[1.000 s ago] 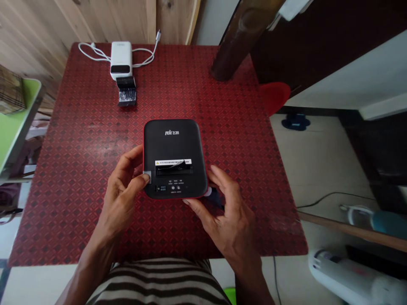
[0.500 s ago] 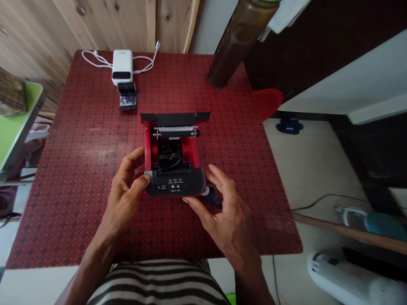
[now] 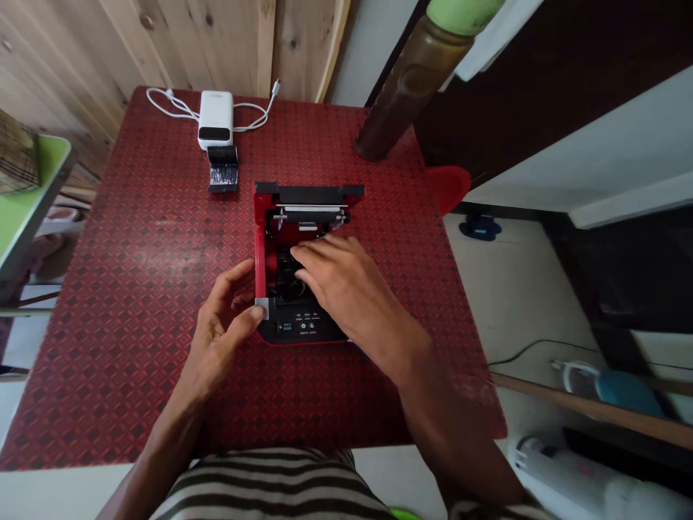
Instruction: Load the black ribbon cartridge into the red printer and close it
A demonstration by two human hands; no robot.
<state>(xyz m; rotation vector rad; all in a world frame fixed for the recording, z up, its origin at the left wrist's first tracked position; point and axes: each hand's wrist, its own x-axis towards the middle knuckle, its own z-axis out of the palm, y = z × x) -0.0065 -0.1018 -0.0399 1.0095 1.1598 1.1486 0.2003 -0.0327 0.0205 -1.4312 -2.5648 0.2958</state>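
Note:
A small black and red printer sits in the middle of the red patterned table with its lid flipped up at the back. My left hand rests at the printer's left side, thumb pressed on a grey latch at its front left corner. My right hand reaches over the open paper bay, fingers stretched toward the dark inside, holding nothing that I can see.
A white power bank with a white cable lies at the table's far edge, a small black device just in front of it. A tall brown bottle stands at the far right. A green stool is at left.
The printer's lid went from closed to flipped up. My right hand left the printer's front right corner and moved up over the open bay. The left hand stayed on the latch.

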